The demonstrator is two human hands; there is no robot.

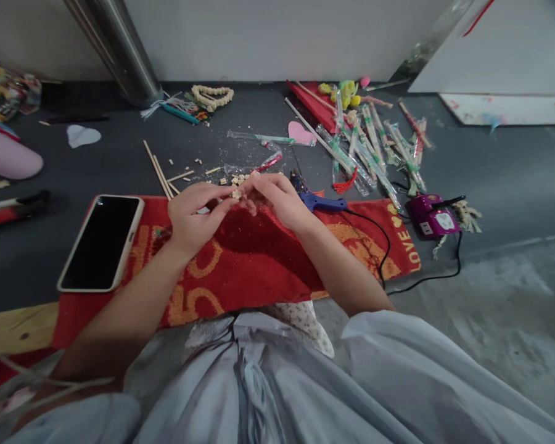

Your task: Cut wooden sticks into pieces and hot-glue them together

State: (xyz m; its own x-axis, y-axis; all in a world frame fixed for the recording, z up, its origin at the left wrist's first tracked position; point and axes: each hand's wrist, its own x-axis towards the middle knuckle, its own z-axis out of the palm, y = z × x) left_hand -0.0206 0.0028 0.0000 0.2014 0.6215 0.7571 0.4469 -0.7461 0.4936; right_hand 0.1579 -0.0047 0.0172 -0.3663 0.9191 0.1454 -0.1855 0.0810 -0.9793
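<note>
My left hand (192,216) pinches a small cluster of pale wooden pieces (235,194) between thumb and fingertips, above the near edge of the table. Close beside it, my right hand (282,200) has its fingers curled and pressed together; anything within them is hidden. Loose short wooden bits (240,179) lie just past my fingertips. To the right of my right hand rests a blue glue gun (324,202) with a black cord. Under both hands spreads a red towel (254,271) with orange lettering.
A phone (104,243) lies on the towel's left end. Thin wooden sticks (156,169) are beyond it. Wrapped sticks (370,145) pile up at the back right, near a purple power socket (431,217). A metal post (120,49) stands at the back, and pliers (16,209) lie far left.
</note>
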